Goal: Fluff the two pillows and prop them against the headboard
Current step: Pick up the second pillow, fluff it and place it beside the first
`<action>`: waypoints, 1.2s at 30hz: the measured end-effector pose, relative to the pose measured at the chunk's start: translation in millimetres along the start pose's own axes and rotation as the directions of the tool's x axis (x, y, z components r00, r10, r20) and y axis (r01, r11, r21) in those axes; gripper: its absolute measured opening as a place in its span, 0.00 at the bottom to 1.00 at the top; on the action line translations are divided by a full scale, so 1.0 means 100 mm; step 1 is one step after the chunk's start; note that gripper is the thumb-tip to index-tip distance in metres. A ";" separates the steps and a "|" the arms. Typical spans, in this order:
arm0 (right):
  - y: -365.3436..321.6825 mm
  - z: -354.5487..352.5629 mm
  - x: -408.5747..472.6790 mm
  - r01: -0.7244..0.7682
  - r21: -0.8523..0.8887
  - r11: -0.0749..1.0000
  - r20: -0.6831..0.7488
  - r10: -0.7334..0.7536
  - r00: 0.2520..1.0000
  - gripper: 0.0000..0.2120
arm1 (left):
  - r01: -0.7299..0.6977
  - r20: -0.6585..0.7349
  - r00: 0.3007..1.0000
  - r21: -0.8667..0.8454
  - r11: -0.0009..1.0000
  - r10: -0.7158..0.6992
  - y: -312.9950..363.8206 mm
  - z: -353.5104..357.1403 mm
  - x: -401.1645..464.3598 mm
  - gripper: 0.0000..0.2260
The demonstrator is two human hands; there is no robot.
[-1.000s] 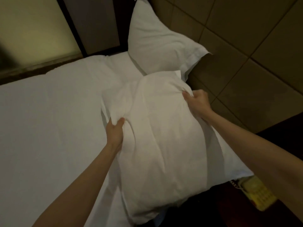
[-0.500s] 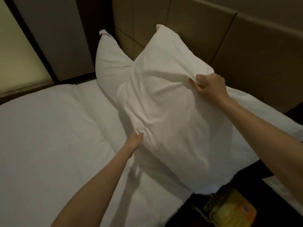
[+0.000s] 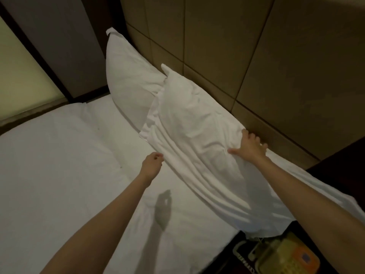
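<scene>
Bed: the flat white sheet-covered mattress (image 3: 59,165) fills the left and lower part of the view; nothing lies on its open middle.
Left hand: the left hand (image 3: 152,165) is loosely curled at the lower edge of the near pillow's case; whether it pinches the cloth or only touches it I cannot tell.
Far pillow: the plump white cotton-cased pillow (image 3: 128,80) stands upright in the corner, leaning on the tan panelled padded headboard (image 3: 227,46). This one looks finished.
Near pillow: the second white pillow in a loose, creased case (image 3: 197,135) leans against the headboard just beside the first, overlapping its edge. Its filling bunches toward the upper end, and slack fabric trails down toward the bed's corner.
Right hand: the right hand (image 3: 248,147) lies spread and flat on the near pillow's upper edge, pressing it toward the headboard, not clenched.
Progress: by my reading nearly done; what is left is smoothing the slack case and squaring this pillow.
Bedside: a yellowish push-button telephone (image 3: 280,256) sits on the dark stand below.
</scene>
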State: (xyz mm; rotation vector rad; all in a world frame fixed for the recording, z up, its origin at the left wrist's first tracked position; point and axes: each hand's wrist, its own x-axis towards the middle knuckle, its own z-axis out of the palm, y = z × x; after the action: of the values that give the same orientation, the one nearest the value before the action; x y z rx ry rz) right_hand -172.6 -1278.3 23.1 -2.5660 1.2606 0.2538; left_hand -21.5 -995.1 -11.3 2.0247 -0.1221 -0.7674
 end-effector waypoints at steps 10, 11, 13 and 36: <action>0.13 -0.14 -0.06 0.228 0.458 0.859 -0.078 -0.216 0.973 0.08 | -0.369 0.138 0.920 0.622 0.690 0.368 0.71 0.13 0.29 0.17; 0.13 -0.21 -0.08 0.255 0.467 0.847 -0.091 -0.241 0.966 0.07 | -0.402 0.164 0.897 0.689 0.603 0.410 0.84 0.14 0.35 0.18; 0.14 -0.36 -0.13 0.313 0.433 0.846 -0.110 -0.295 0.949 0.04 | -0.459 0.222 0.829 0.794 0.399 0.513 1.15 0.19 0.46 0.21; 0.21 -0.83 -0.12 0.319 0.217 0.923 -0.433 -0.202 0.879 0.02 | -0.600 0.388 0.800 0.503 0.622 0.458 2.03 0.70 0.95 0.27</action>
State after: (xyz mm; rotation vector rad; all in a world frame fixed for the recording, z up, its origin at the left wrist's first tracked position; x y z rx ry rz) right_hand -192.9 -1307.8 101.4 -2.5653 0.9539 -0.5044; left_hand 57.3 -1195.8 81.1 2.2876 -1.2040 -0.5946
